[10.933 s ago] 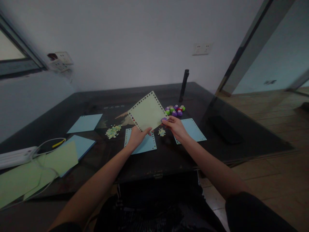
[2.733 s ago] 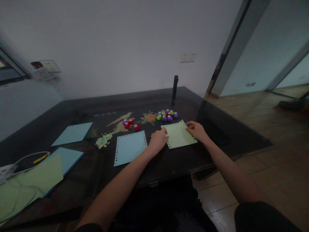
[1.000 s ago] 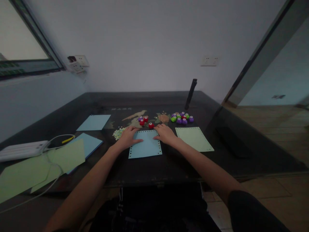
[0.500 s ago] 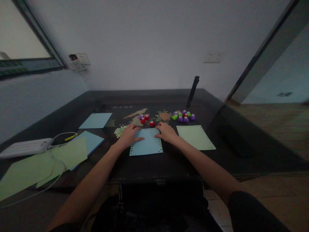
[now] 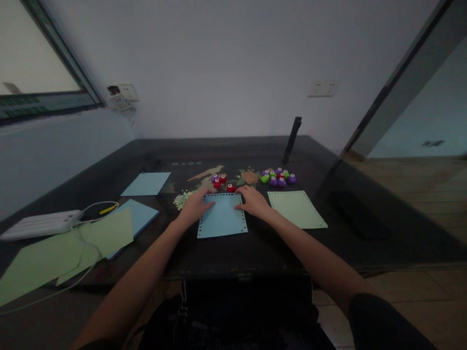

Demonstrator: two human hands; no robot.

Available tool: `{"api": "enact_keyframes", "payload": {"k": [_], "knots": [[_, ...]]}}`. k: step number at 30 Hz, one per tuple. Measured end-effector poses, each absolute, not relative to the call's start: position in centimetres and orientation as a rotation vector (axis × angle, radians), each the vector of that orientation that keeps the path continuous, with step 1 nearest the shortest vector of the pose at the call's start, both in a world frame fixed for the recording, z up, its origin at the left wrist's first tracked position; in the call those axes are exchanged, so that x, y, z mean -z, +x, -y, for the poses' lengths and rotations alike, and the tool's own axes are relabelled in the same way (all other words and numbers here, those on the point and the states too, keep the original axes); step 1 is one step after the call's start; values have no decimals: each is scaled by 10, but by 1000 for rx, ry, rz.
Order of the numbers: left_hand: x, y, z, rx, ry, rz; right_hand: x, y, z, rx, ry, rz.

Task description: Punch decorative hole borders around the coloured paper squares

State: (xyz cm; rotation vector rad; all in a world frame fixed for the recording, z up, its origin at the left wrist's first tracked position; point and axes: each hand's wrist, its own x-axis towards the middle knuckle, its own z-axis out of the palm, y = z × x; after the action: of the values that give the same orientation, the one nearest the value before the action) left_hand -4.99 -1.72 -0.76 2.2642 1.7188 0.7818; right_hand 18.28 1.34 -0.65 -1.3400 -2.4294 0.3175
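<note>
A blue sheet (image 5: 223, 219) with small holes along its edges lies on the dark table in front of me. My left hand (image 5: 196, 206) rests at its upper left corner, thumb spread from the fingers. At the upper right corner is my right hand (image 5: 251, 200), its thumb also apart and over the paper. Just beyond the sheet sits a red ball-like piece with an eye (image 5: 231, 187), close to my right fingertips. A small group of red and purple pieces (image 5: 217, 183) is behind it. To the right lies a pale green sheet (image 5: 297, 209) with holed edges.
Several purple, green and red pieces (image 5: 273, 180) cluster behind the green sheet. A black upright object (image 5: 292, 140) stands at the back. On the left are another blue sheet (image 5: 146, 184), loose green paper (image 5: 44, 257) and a white power strip (image 5: 40, 224) with a cable.
My left hand has shifted slightly left, its thumb now nearer the sheet's left edge. My right hand has stayed almost in place. The whole view has moved slightly.
</note>
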Motion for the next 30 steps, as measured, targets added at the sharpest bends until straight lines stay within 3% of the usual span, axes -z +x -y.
{"api": "enact_keyframes", "payload": {"k": [5, 11, 15, 23, 30], "knots": [[3, -56, 14, -964, 1998, -1727, 10, 185, -20, -537, -1232, 2245], [2, -60, 11, -1187, 1551, -1492, 2, 193, -25, -1257, -1143, 1852], [-3, -55, 15, -1300, 1390, -1415, -10, 199, -15, -1615, -996, 1910], [0, -48, 17, -1341, 1253, -1205, -16, 210, -1, -1545, -1043, 1801], [5, -31, 27, -851, 1460, -1045, -14, 239, 11, -1428, -1102, 1562]]}}
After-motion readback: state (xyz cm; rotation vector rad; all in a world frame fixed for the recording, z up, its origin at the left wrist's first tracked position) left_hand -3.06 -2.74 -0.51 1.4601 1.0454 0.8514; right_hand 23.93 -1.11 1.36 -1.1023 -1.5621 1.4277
